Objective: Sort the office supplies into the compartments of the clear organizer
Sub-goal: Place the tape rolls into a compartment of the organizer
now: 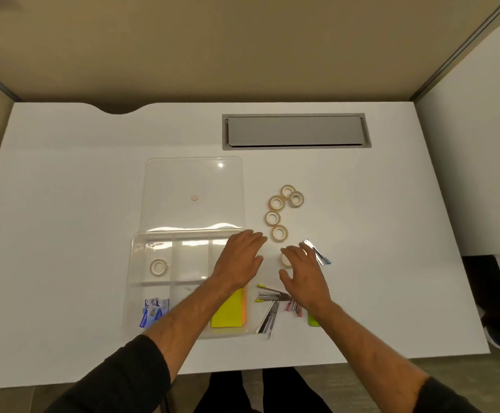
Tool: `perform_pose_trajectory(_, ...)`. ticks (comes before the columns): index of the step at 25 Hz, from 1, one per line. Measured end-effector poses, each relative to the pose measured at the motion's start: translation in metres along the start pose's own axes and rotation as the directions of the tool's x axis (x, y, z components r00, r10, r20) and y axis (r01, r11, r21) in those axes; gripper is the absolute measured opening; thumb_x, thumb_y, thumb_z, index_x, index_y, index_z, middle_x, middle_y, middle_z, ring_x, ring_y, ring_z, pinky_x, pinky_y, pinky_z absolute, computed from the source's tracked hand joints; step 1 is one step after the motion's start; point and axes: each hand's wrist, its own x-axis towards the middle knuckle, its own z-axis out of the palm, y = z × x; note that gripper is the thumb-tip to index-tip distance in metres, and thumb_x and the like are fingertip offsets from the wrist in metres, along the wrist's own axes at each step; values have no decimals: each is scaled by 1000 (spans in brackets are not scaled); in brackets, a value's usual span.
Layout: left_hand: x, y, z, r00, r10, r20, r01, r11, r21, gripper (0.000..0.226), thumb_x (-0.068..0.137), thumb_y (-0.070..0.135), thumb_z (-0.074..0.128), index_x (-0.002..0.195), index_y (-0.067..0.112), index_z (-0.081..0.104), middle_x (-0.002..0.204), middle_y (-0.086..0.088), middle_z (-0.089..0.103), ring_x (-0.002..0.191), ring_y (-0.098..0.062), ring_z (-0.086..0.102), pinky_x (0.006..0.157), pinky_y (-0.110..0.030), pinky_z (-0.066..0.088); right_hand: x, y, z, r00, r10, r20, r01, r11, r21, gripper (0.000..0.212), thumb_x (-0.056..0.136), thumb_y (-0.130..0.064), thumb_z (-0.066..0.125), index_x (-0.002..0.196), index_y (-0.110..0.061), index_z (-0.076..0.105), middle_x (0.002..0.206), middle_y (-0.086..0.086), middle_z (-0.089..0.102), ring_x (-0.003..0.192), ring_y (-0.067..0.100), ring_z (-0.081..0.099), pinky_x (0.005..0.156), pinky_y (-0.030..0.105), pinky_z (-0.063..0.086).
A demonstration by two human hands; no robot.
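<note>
both forearms reach out from the near edge of the surface (64, 204). left hand (238, 259) hovers with straight, spread fingers over the right end of the clear organizer (135, 293), holding nothing. right hand (302, 275) has loosely spread fingers over a tape roll (285, 260) lying flat on the surface just right of the organizer; it looks about to close on it, though contact is hidden.

one roll (158, 267) already sits in the far-left compartment, so this one likely goes there. pinch it across the rim, lift clear of the wall, set it flat.

being a ring, it has no long axis; its hole points up. five more rolls (279, 233) lie beyond, staple removers (268, 296) nearer.
</note>
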Motion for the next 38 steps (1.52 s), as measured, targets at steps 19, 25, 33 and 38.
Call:
perform_pose_trajectory(19, 66, 18, 49, 994, -73, 84, 34, 919, 392, 15, 81, 11, 67, 95, 16, 68, 104, -4, 56, 97, -25, 49, 78, -38, 40, 15, 56, 13, 999, 39, 11, -39, 999, -24, 36, 82, -15, 69, 118, -15, 66, 124, 4, 60, 127, 31, 42, 105, 43, 42)
perform_pose_trajectory(25, 50, 4, 23, 996, -15, -86, 34, 973, 229, 12, 83, 28, 63, 88, 18, 67, 95, 0, 52, 90, -22, 47, 77, -38, 42, 31, 44, 27, 997, 59, 56, -47, 980, -193, 21, 76, -20, 74, 97, -19, 72, 123, 7, 62, 128, 38, 47, 103, 45, 42)
perform_pose_trajectory(33, 37, -12, -1, 994, -55, -93, 66, 990, 122, 14, 84, 27, 66, 91, 16, 69, 97, 0, 54, 90, -22, 47, 78, -38, 41, 39, 46, 31, 997, 57, 56, -44, 975, -220, 12, 72, -18, 71, 83, -13, 69, 99, 4, 63, 103, 33, 54, 84, 43, 45)
perform_pose_trajectory(38, 36, -21, -29, 987, -79, -137, 90, 993, 79, 17, 85, 31, 67, 95, 17, 69, 98, 2, 54, 91, -18, 46, 77, -35, 41, 77, 28, 8, 999, 50, 20, -48, 992, -118, 26, 79, -28, 69, 102, -16, 70, 108, 4, 61, 105, 29, 50, 81, 39, 44)
